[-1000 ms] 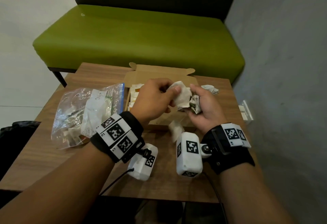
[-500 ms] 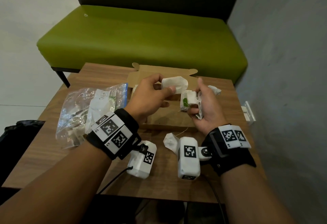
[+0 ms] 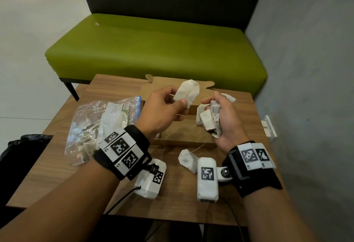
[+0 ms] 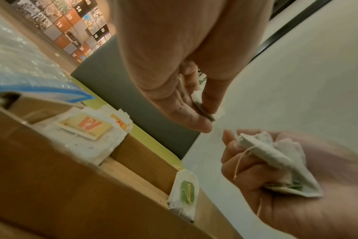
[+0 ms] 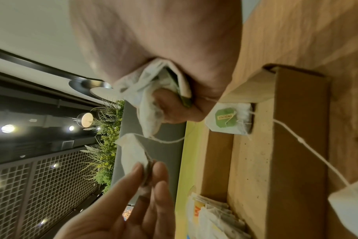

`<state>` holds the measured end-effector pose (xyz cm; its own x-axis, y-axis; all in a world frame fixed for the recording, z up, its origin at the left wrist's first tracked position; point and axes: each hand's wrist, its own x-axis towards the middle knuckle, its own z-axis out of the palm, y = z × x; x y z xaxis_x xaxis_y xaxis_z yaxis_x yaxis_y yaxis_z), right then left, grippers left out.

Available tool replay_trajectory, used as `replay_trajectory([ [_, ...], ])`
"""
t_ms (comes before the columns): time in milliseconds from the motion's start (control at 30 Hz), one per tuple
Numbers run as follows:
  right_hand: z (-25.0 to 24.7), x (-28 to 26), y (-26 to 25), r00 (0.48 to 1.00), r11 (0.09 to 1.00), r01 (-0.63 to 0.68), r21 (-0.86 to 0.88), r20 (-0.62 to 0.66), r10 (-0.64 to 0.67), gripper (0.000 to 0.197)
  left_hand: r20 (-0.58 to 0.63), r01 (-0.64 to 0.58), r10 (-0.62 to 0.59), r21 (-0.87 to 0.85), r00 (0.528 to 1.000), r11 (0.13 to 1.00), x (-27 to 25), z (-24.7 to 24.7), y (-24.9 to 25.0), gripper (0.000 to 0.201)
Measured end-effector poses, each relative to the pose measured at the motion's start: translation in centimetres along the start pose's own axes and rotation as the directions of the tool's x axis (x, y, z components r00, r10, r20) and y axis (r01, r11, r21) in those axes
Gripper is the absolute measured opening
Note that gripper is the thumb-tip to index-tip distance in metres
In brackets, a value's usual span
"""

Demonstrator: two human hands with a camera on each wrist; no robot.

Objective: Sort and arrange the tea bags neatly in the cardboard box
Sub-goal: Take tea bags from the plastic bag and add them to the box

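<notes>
Head view: wooden table before green bench, grey wall.

**Tea bags, half sorted**

One white tea bag is held up above the open cardboard box, pinched by a corner. A crumpled bunch of tea bags is held just beside it. Inside the box, orange-tagged bags lie stacked at one end, a green-tagged bag at the other. Another loose bag lies on the table before the box.
</notes>
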<state>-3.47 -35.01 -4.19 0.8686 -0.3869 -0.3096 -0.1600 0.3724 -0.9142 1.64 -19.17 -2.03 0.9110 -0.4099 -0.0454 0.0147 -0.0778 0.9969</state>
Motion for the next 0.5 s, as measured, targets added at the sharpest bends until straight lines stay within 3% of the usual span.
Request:
replay_trajectory([
  [167, -0.2, -0.1, 0.2, 0.998, 0.998, 0.02, -0.051, 0.063, -0.017, 0.054, -0.019, -0.025, 0.027, 0.101, 0.999, 0.995, 0.0, 0.4, -0.3, 0.017],
  [200, -0.1, -0.3, 0.3, 0.997, 0.996, 0.053, -0.076, 0.067, -0.048, 0.052, -0.03, -0.037, 0.041, 0.112, 0.999, 0.993, 0.1, 0.4, -0.4, 0.018],
  [300, 0.2, -0.6, 0.5, 0.984, 0.971, 0.173, -0.167, 0.06, -0.165, 0.013, -0.028, -0.026, 0.029, 0.088, 0.999, 0.996, 0.4, 0.4, -0.5, 0.017],
  [400, -0.2, -0.6, 0.6, 0.966, 0.941, 0.259, -0.217, 0.06, -0.252, 0.014, 0.025, 0.013, -0.017, 0.138, 1.0, 0.99, 0.6, 0.5, -0.6, 0.009],
  [500, -0.8, -0.9, 0.5, 0.939, 0.877, 0.34, -0.34, 0.07, -0.337, 0.022, 0.045, -0.093, 0.084, 0.265, 0.995, 0.96, 1.1, 0.1, -0.6, 0.007],
])
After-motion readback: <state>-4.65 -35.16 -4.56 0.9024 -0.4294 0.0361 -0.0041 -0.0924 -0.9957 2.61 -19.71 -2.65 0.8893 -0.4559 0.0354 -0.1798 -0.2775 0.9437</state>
